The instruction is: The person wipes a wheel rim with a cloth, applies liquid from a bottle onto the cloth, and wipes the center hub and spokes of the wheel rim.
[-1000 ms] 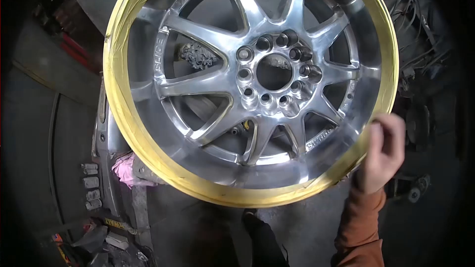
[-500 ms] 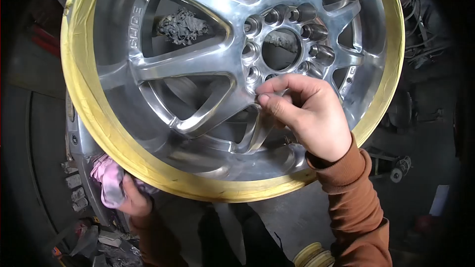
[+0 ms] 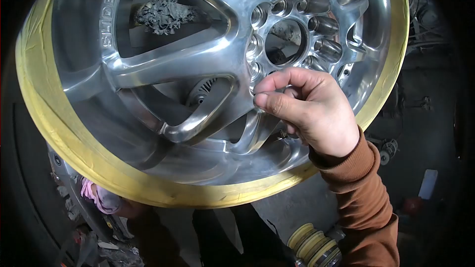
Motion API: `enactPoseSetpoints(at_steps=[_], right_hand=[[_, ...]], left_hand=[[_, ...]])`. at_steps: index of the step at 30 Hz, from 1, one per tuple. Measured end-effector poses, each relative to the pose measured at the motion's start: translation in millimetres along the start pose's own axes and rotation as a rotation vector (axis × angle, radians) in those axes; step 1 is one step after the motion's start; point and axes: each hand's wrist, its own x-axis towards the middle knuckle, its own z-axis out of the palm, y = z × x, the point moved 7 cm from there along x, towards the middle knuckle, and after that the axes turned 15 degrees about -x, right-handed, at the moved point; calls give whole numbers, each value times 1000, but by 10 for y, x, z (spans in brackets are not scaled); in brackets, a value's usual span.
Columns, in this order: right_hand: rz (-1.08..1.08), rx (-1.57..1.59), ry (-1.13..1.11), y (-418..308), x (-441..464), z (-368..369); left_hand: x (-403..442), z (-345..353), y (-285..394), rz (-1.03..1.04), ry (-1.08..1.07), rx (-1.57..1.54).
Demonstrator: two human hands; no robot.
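Observation:
A polished metal wheel rim (image 3: 173, 66) fills the upper view, its outer lip wrapped in yellow masking tape (image 3: 163, 190). My right hand (image 3: 316, 111) is over the face beside the hub, thumb and forefinger pinched together near the base of a spoke. Whatever the pinch holds, if anything, is too small or hidden to make out. Low on the left, my left hand (image 3: 131, 209) is mostly covered by the taped lip and in shadow. A pink cloth (image 3: 101, 199) with a grey smudge is bunched in it.
Through the spokes a clump of grey, shredded material (image 3: 166, 14) shows behind the wheel. Yellow-wrapped cylindrical pieces (image 3: 316, 244) stand on the floor below. Clutter (image 3: 109, 247) lies at the lower left, and cables (image 3: 425, 12) hang at the upper right.
The wheel appears larger and tilted, its left side further left and nearer. My left hand and the pink cloth are lower and more hidden by the lip. My right hand keeps its pinch.

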Motion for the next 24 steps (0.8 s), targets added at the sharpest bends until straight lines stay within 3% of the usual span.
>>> enactPoseSetpoints(at_steps=[4,8,17,20,22,24], right_hand=[[23,23,-27,3,13,18],[63,23,-32,9,9,14],[0,96,8,53,-2,46],[-21,98,46,67,-2,46],[22,134,36,98,-6,50],[11,132,44,120,5,57]], left_hand=[[271,226,352,77,90,333],[79,35,193,35,173,114],[-417,-440,-177,-13,150,361],[-584,-584,-299,44,-7,697],[-593,-511,-326,352,-292,1150],[-854,-867,-609,274,-258,1165]])
